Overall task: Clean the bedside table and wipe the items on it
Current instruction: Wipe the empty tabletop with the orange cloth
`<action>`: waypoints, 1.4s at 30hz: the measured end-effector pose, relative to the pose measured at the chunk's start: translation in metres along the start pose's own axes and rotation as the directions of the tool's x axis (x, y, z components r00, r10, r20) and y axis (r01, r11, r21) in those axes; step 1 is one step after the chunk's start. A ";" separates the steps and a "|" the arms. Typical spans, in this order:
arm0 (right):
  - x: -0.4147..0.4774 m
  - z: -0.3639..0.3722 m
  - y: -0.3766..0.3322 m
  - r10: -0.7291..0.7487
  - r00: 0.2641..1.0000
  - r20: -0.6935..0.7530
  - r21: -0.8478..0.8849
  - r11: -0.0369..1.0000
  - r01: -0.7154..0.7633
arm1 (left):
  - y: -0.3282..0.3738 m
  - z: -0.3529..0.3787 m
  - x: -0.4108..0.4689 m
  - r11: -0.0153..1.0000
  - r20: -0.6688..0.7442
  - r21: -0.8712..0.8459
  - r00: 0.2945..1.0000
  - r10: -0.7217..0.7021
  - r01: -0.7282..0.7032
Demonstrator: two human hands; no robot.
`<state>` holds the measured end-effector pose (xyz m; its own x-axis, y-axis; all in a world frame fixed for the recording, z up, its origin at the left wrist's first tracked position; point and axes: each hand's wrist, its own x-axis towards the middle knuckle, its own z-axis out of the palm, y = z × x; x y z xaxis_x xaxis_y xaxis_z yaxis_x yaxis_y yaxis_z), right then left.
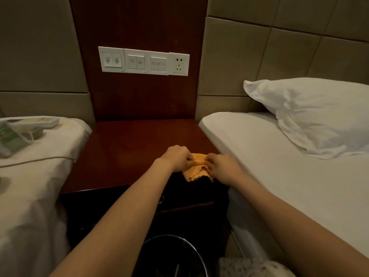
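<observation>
A dark red wooden bedside table stands between two beds, its top bare. An orange cloth is bunched over the table's front right corner, and its scalloped lower edge hangs past the table's front. My left hand grips the cloth's left side and my right hand grips its right side, both with fingers closed on the fabric. On the left bed lie a white telephone with a handset and a green card.
A white pillow rests on the right bed. A white panel of switches with a socket is on the wooden wall behind the table. A bin with a shiny rim stands on the floor in front of the table.
</observation>
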<state>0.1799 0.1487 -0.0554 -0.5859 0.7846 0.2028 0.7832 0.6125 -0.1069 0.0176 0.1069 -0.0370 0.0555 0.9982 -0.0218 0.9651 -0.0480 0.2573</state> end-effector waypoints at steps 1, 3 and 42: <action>-0.006 0.001 -0.004 0.000 1.000 -0.023 -0.003 1.000 0.000 | 0.001 0.001 -0.007 1.000 -0.007 0.002 1.000 0.002 -0.002; -0.017 0.003 -0.011 -0.014 0.999 -0.049 -0.008 1.000 0.014 | 0.001 0.004 -0.021 1.000 -0.014 -0.009 1.000 0.009 -0.009; -0.029 0.040 -0.087 -0.082 0.980 -0.181 0.158 0.981 0.111 | -0.021 0.023 -0.098 0.945 -0.333 0.149 0.914 -0.230 0.292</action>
<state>0.1202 0.0769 -0.0913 -0.6009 0.7012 0.3836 0.6704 0.7035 -0.2357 -0.0019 0.0094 -0.0620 -0.2565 0.9355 0.2429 0.9661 0.2408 0.0928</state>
